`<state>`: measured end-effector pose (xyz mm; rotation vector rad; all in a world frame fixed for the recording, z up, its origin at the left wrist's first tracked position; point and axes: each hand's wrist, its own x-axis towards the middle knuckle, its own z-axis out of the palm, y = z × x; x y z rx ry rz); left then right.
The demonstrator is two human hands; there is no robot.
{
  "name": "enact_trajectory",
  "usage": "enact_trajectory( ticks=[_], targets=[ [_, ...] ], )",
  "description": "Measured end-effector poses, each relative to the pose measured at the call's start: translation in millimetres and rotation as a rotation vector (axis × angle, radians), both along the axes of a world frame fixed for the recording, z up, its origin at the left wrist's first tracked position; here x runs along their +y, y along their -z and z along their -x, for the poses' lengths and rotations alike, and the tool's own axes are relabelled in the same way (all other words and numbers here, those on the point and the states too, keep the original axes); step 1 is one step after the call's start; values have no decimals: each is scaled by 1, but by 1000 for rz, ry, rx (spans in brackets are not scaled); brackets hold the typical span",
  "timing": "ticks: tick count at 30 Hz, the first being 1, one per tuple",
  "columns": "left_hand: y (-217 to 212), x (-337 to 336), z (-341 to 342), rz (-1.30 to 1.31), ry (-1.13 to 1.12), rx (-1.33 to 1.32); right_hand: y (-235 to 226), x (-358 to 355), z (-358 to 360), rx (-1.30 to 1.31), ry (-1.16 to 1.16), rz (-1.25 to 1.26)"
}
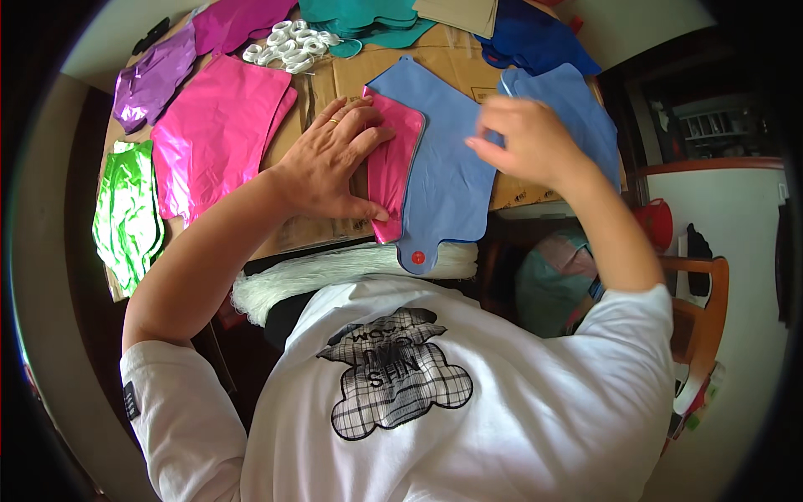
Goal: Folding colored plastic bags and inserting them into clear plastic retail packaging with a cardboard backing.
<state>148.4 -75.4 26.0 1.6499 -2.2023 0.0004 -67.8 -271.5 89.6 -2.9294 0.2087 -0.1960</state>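
Note:
A flat, uninflated blue foil balloon [452, 151] lies before me, its rounded tab with a red dot at the near end. Along its left side runs a shiny pink foil strip [395, 151]; whether this is the balloon's folded-over back or a separate piece, I cannot tell. My left hand [330, 159] rests on the strip's left edge, fingers and thumb apart. Above the balloon's right side, my right hand [527, 142] is smeared by motion, and its fingertips are unclear. More blue foil balloons [577, 113] lie just beyond it.
Cardboard [335, 222] covers the table. Around its edge lie pink foil pieces [219, 134], green foil [127, 213], purple foil [155, 84], teal foil [368, 17], dark blue foil [531, 38] and white string bundles [293, 46]. A white strand hank [335, 266] lies against the near edge.

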Motion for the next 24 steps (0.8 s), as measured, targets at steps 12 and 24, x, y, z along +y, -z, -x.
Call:
enact_trajectory(
  ticks=[12,24],
  targets=[
    [-1,-1,2,40,30,-18,50,91,74,-165,570,-1846],
    [0,0,10,38,-56,-22,71,-3,3,-301,585,-874]
  ],
)
